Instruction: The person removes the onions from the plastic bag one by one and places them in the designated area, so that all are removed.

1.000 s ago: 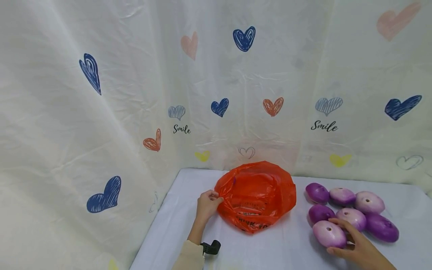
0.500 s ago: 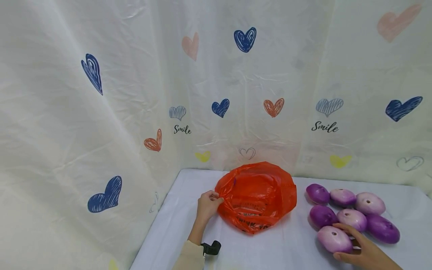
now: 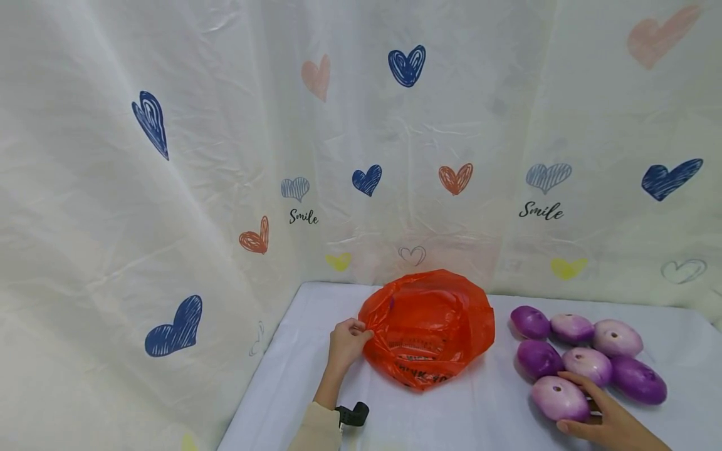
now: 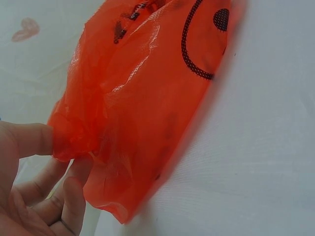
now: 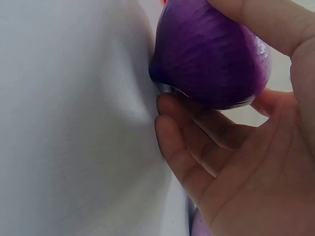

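Note:
My left hand (image 3: 345, 344) pinches the left edge of a red plastic bag (image 3: 479, 326), whose mouth gapes towards me. The left wrist view shows the thumb and fingers gripping a bunched corner of the bag (image 4: 142, 113). On the right, my right hand (image 3: 608, 418) holds a pale purple onion (image 3: 558, 398), thumb on the near side and fingers beyond it. Seen from the right wrist, the onion's darker purple side (image 5: 206, 54) sits between thumb and fingers, its pointed end close to the white tabletop. Whether it touches the tabletop I cannot tell.
Several more onions (image 3: 637, 379), dark and pale purple, lie grouped just beyond the right hand. A white cloth covers the table (image 3: 451, 419). Behind it hangs a pale curtain (image 3: 485, 131) printed with hearts. A black device (image 3: 354, 414) is by the left wrist.
My right hand and the onion have shifted slightly right and nearer to me, mostly in the first half second. The left hand and the bag have stayed put.

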Tool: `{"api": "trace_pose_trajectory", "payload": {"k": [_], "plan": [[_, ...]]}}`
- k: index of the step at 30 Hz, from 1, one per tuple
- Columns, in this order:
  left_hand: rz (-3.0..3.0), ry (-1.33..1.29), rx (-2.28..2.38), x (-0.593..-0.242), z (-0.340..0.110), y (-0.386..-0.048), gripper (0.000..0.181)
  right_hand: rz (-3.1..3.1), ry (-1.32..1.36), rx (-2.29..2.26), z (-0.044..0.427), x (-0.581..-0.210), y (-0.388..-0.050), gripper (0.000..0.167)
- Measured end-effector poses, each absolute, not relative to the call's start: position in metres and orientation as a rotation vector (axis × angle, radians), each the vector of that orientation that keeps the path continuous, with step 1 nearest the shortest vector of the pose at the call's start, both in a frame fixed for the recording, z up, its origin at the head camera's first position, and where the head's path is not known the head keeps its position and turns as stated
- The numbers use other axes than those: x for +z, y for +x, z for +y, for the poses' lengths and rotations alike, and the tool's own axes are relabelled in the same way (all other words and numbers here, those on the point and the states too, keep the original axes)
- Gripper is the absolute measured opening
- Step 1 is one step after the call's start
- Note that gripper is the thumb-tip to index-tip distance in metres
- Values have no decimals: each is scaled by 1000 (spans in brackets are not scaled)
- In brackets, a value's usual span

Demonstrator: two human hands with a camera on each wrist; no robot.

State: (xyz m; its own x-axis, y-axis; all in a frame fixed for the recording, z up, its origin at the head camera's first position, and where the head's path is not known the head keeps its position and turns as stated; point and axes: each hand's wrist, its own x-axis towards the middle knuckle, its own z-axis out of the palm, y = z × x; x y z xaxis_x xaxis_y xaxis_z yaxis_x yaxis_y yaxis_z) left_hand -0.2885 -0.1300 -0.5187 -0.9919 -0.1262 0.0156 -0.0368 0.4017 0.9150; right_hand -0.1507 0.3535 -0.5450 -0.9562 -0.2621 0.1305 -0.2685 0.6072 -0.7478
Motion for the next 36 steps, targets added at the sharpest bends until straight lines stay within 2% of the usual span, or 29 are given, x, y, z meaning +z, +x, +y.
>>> {"api": "trace_pose_trajectory", "payload": {"k": [14, 29, 36], "plan": [[-2562, 156, -1668, -519, -130, -289, 13, -2875, 404, 1370, 355, -546, -152, 75], [-2567, 171, -1660, -519, -131, -288, 13, -2886, 461, 1525, 355, -541, -152, 74], [-2566, 173, -1664, -519, -130, -288, 13, -2720, 517, 1193, 350, -536, -149, 71]]}}
